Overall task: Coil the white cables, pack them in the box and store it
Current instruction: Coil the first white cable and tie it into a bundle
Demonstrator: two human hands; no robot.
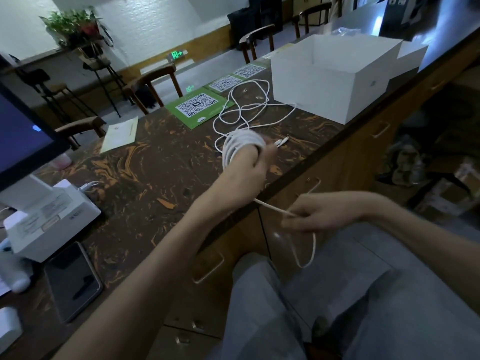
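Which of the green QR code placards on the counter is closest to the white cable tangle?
The nearest, largest-looking green QR code placard; the loose white cable overlaps its right edge.

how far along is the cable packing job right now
Early on. Done: part of one white cable is wound into a coil around the left hand. In hand: the right hand pinches that cable's free strand, feeding it toward the coil. Left: a loose white cable lies tangled on the counter, the open white box holds no visible cable, and it sits on the counter, not stored.
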